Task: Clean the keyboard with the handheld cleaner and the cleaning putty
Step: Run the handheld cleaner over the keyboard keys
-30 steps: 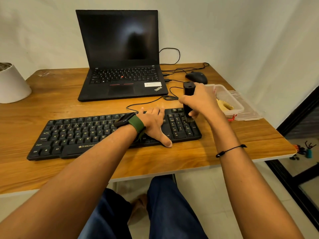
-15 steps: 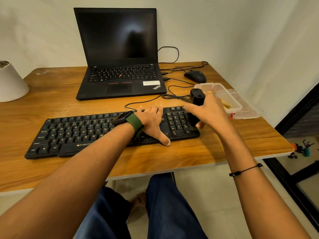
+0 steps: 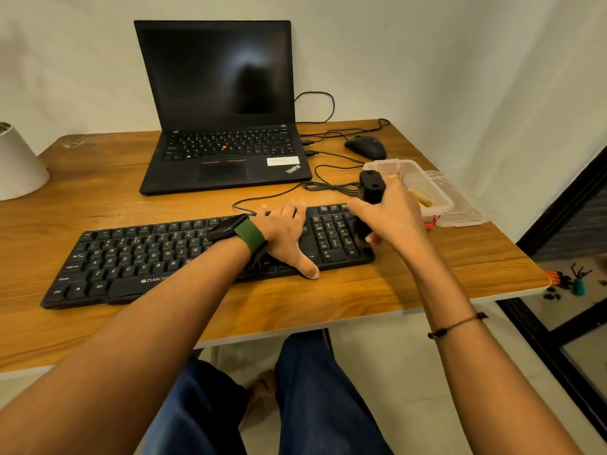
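Right hand grips black handheld cleaner upright, lower end on keyboard numpad. Left hand flat on keys. Clear box beside holds yellowish putty.

The keyboard reads "ZEBRONI" on its front edge before an arm covers the rest. The laptop shows "ThinkPad" on its palm rest.

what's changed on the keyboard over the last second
The right hand, gripping the black handheld cleaner, slid it from the number pad's far rows toward the near right corner of the keyboard. The left hand stayed flat on the keys.
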